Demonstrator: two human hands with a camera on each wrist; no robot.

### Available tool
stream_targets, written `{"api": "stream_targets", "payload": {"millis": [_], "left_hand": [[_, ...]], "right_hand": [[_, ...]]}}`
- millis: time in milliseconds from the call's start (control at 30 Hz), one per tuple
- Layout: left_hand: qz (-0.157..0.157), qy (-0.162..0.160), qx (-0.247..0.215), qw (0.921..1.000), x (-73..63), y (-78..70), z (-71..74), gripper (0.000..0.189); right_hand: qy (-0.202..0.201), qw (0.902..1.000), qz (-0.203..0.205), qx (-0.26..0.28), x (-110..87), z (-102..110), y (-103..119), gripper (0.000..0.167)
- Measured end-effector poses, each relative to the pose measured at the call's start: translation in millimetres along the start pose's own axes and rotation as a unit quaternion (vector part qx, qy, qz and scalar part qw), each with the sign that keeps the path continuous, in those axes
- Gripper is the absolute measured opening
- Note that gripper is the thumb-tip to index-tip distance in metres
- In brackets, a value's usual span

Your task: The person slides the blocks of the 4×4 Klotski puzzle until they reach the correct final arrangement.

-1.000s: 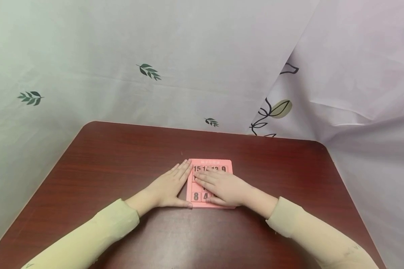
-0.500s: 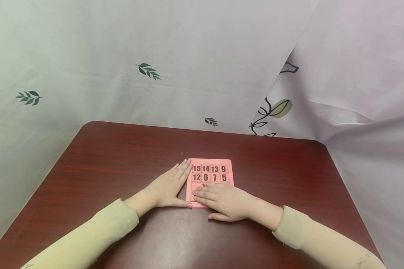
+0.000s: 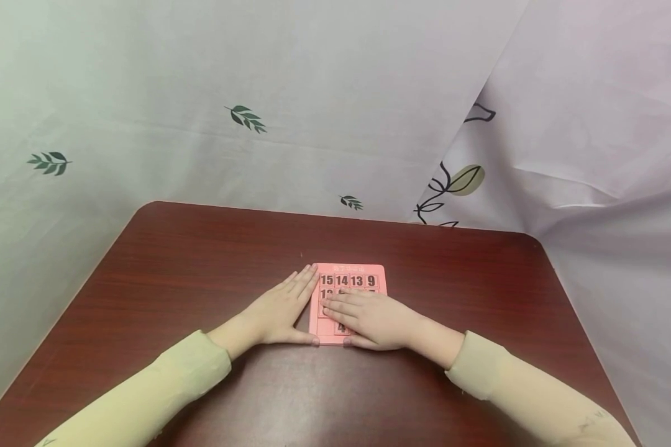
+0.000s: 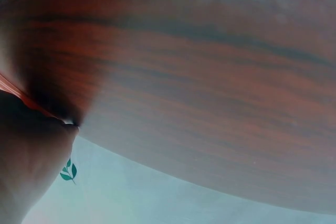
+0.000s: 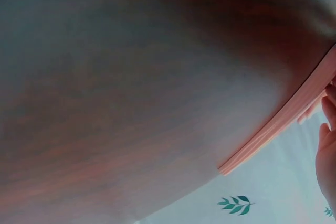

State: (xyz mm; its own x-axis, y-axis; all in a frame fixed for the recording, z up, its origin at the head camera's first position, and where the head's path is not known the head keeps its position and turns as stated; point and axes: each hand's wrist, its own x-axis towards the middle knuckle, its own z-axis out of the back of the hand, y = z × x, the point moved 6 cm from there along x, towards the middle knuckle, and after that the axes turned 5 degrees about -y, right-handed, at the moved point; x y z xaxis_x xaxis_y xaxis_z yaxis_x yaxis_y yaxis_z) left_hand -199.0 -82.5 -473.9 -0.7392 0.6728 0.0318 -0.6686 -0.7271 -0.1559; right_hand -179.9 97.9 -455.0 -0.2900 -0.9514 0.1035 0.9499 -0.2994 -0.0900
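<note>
A pink number slide puzzle (image 3: 349,280) lies flat on the table in the head view. Its top row reads 15, 14, 13, 9, and a 4 tile (image 3: 341,328) shows in the bottom row beside a bare bottom-left slot. My left hand (image 3: 279,309), fingers straight and thumb spread, rests against the puzzle's left edge. Extended over the middle tiles, the fingers of my right hand (image 3: 376,318) touch the board's face and hide much of the lower rows. The puzzle's pink side (image 5: 278,116) appears in the right wrist view, next to part of my right hand (image 5: 328,150).
Beneath everything is a dark red-brown wooden table (image 3: 212,248) with rounded far corners. Pale cloth (image 3: 313,81) with leaf prints hangs behind it and along both sides.
My right hand went down toward the board's near edge, then back up over the middle rows. The 8 has left the bottom-left slot, now bare. My left hand has stayed in place.
</note>
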Motion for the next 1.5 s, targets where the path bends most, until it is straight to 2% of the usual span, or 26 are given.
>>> {"api": "stream_targets", "payload": {"millis": [267,567,967,1100,1333,1500], "left_hand": [[0.001,0.001,-0.003,1.0,0.3,-0.4,-1.8,0.128],[0.002,-0.002,0.001,1.0,0.9,0.7,-0.4,0.129],[-0.002,-0.002,0.003,1.0,1.1,1.5,-2.1,0.129],[-0.004,-0.003,0.005,1.0,2.5,1.1,-2.6,0.129],[-0.004,-0.002,0.011,0.9999,2.8,0.3,-1.8,0.132],[-0.003,0.0,0.015,0.9999,1.7,1.4,-1.5,0.132]], "right_hand": [[-0.029,0.9994,0.004,0.017,-13.8,7,6,0.066],[-0.045,0.9985,0.029,0.001,-38.3,4,17,0.066],[-0.04,0.9985,0.037,-0.002,-31.1,4,19,0.067],[-0.035,0.9986,0.039,0.0,-32.7,5,17,0.067],[-0.052,0.9974,0.049,-0.003,-39.6,9,15,0.067],[-0.042,0.9983,0.041,0.008,-35.3,5,17,0.069]]}}
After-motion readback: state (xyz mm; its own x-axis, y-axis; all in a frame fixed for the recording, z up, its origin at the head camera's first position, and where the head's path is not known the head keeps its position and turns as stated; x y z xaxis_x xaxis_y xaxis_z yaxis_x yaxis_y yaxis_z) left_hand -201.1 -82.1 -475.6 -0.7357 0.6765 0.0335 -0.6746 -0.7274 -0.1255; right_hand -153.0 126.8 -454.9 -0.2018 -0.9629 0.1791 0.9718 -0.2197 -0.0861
